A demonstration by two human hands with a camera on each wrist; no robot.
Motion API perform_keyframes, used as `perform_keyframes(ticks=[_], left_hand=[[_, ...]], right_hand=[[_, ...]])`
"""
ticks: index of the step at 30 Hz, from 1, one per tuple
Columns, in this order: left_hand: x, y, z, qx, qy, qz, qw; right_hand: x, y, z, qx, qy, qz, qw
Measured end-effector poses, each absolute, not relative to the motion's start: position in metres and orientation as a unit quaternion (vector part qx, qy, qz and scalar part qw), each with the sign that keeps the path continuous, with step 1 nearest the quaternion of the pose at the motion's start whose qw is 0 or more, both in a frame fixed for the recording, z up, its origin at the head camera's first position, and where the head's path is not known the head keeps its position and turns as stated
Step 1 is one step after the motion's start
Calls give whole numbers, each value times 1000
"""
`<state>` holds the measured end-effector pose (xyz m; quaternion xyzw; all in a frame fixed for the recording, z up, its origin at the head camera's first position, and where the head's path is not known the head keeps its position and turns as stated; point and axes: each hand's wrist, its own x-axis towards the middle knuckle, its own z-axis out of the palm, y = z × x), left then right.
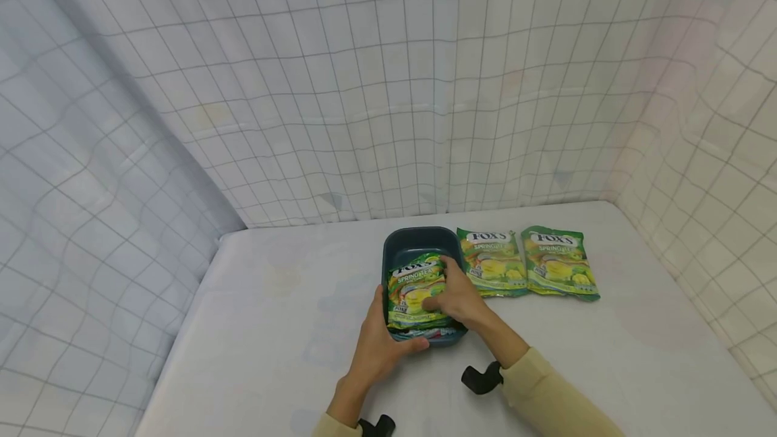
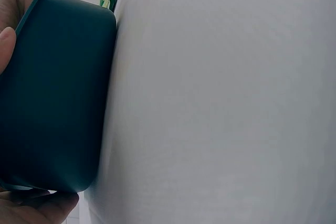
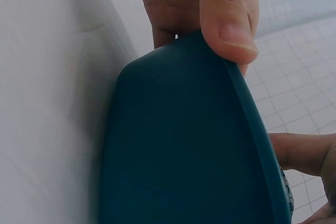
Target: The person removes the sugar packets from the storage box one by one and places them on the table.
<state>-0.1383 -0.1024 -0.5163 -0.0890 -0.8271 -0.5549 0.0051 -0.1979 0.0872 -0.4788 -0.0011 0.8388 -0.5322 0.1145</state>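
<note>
Green packet [image 1: 411, 292], lettered top and long axis forward, in grip of right hand [image 1: 456, 294], left hand [image 1: 376, 349] around tub [image 1: 420, 241].

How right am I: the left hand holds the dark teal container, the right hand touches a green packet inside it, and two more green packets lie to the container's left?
Not quite: the two other green packets lie to the right of the dark teal container, as the head view shows. The rest stands.
</note>
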Motion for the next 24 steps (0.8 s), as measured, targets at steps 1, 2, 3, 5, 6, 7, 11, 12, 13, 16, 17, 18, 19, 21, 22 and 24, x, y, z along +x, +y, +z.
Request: perform_keyframes(ticks=[1, 2, 3, 5, 6, 7, 11, 12, 13, 16, 17, 18, 19, 21, 22, 24], left_hand=[[-139, -102, -516, -90, -827, -556, 6], [-139, -102, -516, -91, -825, -557, 7], [-139, -102, -516, -92, -825, -557, 8], [-139, -102, -517, -92, -825, -558, 9], [-139, -102, -517, -91, -826, -557, 9], [-139, -102, -517, -89, -827, -555, 9], [-139, -103, -518, -87, -829, -552, 10], [-139, -103, -518, -87, -828, -553, 11], [-139, -103, -519, -88, -827, -555, 11], [-139, -103, -519, -89, -827, -556, 11], [-139, -103, -519, -88, -827, -555, 10], [-139, -103, -519, -87, -828, -554, 9], [-139, -103, -519, -86, -829, -552, 8], [-139, -103, -519, -86, -829, -553, 5], [-139, -103, -519, -86, -828, -553, 5], [-140, -103, -520, -90, -826, -557, 6]], right_hand=[[-198, 87, -478, 0, 838, -533, 115], [-198, 88, -478, 3, 838, -533, 115], [-198, 88, -478, 3, 838, -533, 115], [-198, 88, -478, 3, 837, -535, 117], [-198, 89, -478, 4, 835, -537, 118], [-198, 89, -479, 4, 833, -540, 119], [-199, 89, -480, 0, 828, -548, 119], [-200, 88, -480, -2, 826, -551, 119], [-200, 88, -480, -3, 825, -553, 118], [-201, 88, -482, -13, 822, -558, 113], [-201, 88, -482, -15, 820, -562, 111], [-201, 88, -483, -16, 816, -567, 108], [-201, 88, -484, -19, 813, -572, 103], [-201, 89, -484, -24, 807, -583, 93], [-201, 89, -485, -25, 803, -589, 87], [-200, 90, -485, -29, 796, -600, 78]])
